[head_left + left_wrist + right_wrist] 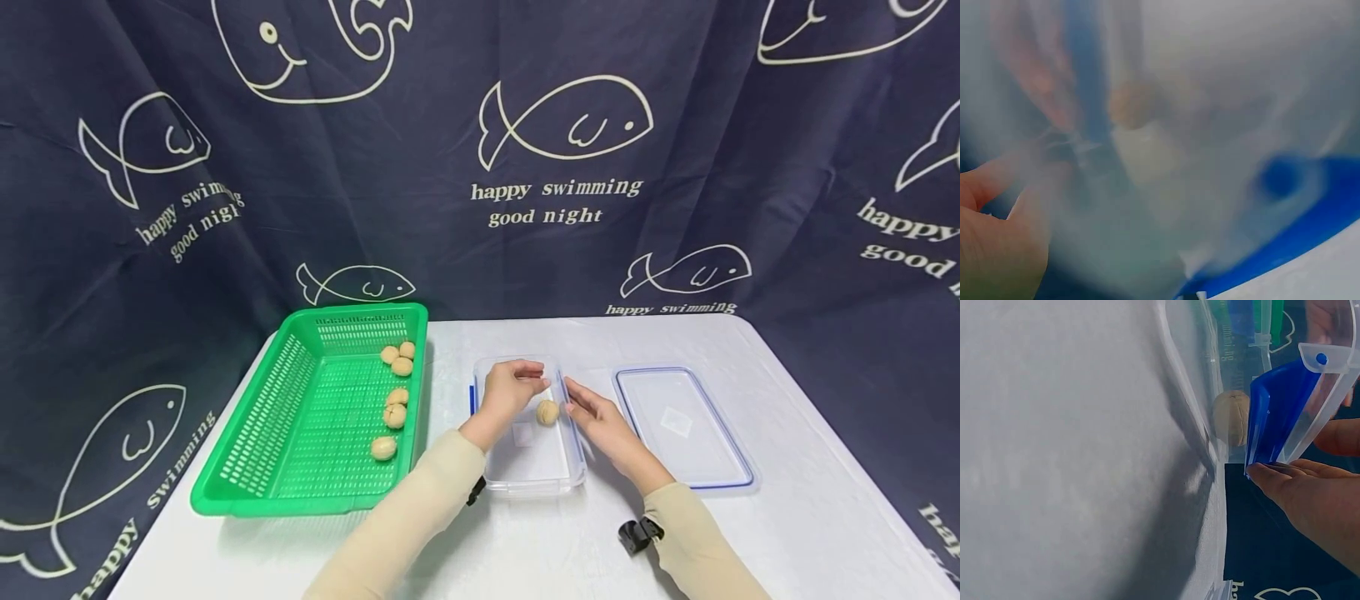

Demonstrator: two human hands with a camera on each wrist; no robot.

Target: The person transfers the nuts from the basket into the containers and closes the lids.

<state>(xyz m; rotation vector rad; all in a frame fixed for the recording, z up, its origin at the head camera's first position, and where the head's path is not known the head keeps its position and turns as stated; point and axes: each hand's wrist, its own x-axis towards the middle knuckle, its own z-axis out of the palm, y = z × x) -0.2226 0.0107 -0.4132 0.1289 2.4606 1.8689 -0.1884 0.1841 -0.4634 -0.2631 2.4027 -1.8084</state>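
A single walnut lies in a clear plastic box. Over the box's far part, my left hand has its fingers loosely bent, with nothing visible between them. The box wall blurs most of the left wrist view, where that walnut shows as a brown smudge and part of the left hand appears. Along the box's right side, my right hand reaches with fairly straight fingers. In the right wrist view its fingertips touch the lower edge of the blue latch.
On the left stands a green plastic basket with several walnuts along its right side. A clear lid with a blue seal lies flat to the right of the box. Behind the white table hangs a dark fish-print curtain.
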